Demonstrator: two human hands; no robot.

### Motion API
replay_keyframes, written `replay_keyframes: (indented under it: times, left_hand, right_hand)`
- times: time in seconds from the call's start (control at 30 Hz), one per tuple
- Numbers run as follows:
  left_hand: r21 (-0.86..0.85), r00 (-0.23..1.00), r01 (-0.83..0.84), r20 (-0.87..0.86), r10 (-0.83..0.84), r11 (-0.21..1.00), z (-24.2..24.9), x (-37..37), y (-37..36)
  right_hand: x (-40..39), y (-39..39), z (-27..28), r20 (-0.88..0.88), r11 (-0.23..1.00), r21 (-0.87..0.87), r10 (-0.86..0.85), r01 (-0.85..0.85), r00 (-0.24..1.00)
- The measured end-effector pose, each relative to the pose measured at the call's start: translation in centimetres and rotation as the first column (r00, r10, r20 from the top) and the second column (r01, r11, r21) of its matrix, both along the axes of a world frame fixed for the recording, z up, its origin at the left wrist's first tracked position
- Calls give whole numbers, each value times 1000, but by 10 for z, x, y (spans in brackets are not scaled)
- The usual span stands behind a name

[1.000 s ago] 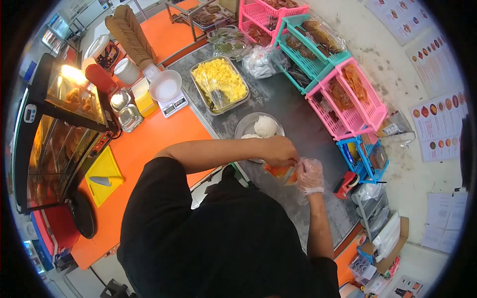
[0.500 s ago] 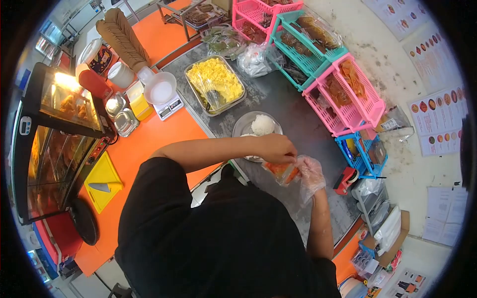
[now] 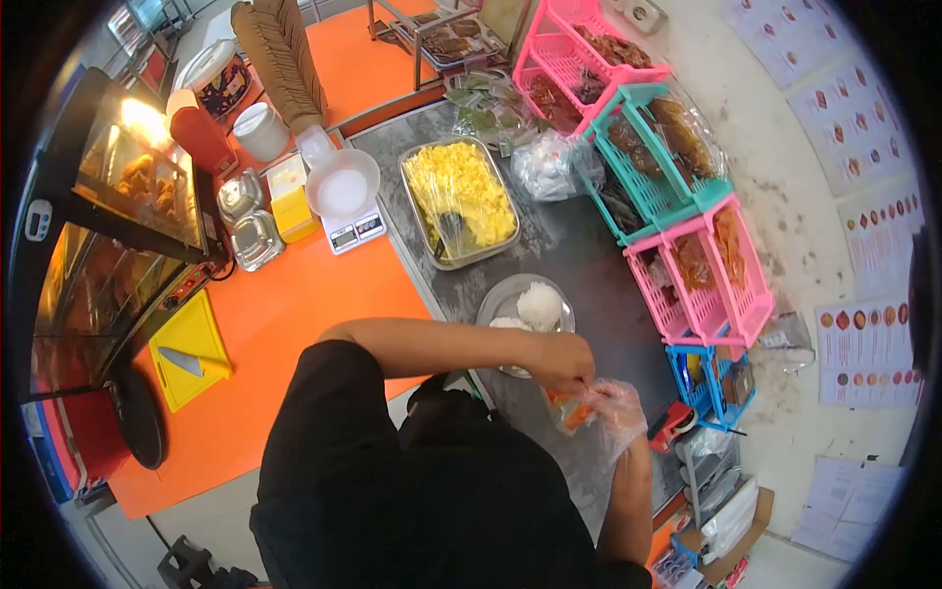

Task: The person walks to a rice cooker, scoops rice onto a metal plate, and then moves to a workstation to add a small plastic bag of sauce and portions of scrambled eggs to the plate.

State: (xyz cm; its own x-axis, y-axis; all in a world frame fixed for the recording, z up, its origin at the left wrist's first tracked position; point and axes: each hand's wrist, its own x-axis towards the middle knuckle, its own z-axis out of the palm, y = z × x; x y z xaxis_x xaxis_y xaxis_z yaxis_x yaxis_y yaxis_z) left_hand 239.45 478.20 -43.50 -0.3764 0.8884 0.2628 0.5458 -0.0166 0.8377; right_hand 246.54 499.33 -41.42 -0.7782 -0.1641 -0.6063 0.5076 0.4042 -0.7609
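Observation:
Bare and closed, my left hand [image 3: 563,361] pinches the top of a small clear bag [image 3: 569,410] with orange-red food inside. My right hand [image 3: 618,410], in a clear plastic glove, is closed on the same bag's upper edge from the other side. The fingertips of both hands almost meet. Just beyond my left hand a round metal plate [image 3: 497,298] holds mounds of white rice [image 3: 539,306], partly hidden by my forearm. A tray of yellow scrambled egg [image 3: 459,196] under plastic film lies farther away.
Pink baskets [image 3: 699,285], a green basket [image 3: 659,187] and a blue basket [image 3: 714,385] line the wall. A red tape dispenser [image 3: 672,426] is right of my gloved hand. At left are a scale [image 3: 355,230], a knife [image 3: 181,361] on a yellow board [image 3: 204,388], and a heated cabinet [image 3: 59,236].
The view has shifted, so the counter items appear lower and farther right. Both hands remain together at the bag, which now shows less below them.

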Motion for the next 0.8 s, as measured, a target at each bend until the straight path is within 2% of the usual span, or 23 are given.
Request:
replay_keyframes:
  times: [0.03, 0.17, 0.23, 0.27, 0.33, 0.37, 0.43, 0.47, 0.53, 0.57, 0.63, 0.67, 0.73, 0.77, 0.8]
  left_hand:
    - [63, 999, -19, -46, 22, 998, -14, -1, 3]
    - [208, 989, -48, -130, 77, 977, -24, -8, -5]
    - [28, 991, 36, 128, -39, 999, -15, -15, -15]
    - [28, 990, 44, 133, -48, 999, -17, -21, -17]
    - [-30, 919, 318, 255, -301, 948, -19, -34, -18]
    - [-31, 917, 326, 254, -308, 945, -18, -36, -16]
    - [-101, 901, 431, 101, -422, 897, -14, -41, -12]
    - [-101, 897, 440, 99, -432, 892, -10, -44, -12]
    - [-103, 904, 425, -7, -428, 899, 0, -50, -12]
    - [-104, 898, 437, -7, -440, 893, 2, -50, -12]
    - [86, 921, 372, 91, -379, 924, 6, -51, -14]
    - [77, 918, 380, 89, -386, 922, 7, -51, -15]
    - [265, 954, 295, -33, -297, 918, 10, -47, -15]
    - [259, 951, 306, -31, -308, 916, 14, -46, -15]
    - [297, 959, 257, 43, -281, 920, 18, -45, -13]
  right_hand:
    - [0, -1, -6, 31, 988, -114, -98, 101, 995]
    - [-8, 3, -20, 54, 991, -125, -40, 47, 998]
    - [-11, -2, -14, -119, 985, 74, 161, -153, 980]
    - [-13, -11, -5, -115, 987, 73, 153, -145, 982]
    - [-19, -32, 13, -200, 937, 217, 318, -275, 927]
    - [-19, -29, 8, -201, 939, 218, 310, -267, 929]
    - [-20, -19, -4, -174, 883, 279, 433, -378, 884]
    - [-22, -25, 4, -175, 887, 280, 424, -367, 889]
    - [-34, -41, 27, -102, 688, 498, 651, -528, 752]
    - [-34, -39, 29, -103, 696, 497, 641, -518, 761]
    - [-35, -30, 31, -206, 805, 379, 554, -456, 807]
    - [-32, -24, 29, -214, 812, 376, 545, -447, 811]
    - [-23, -14, 24, -90, 965, 118, 247, -236, 965]
    - [-21, -14, 27, -92, 968, 112, 235, -225, 968]
    - [-18, -15, 34, -73, 991, 29, 129, -127, 989]
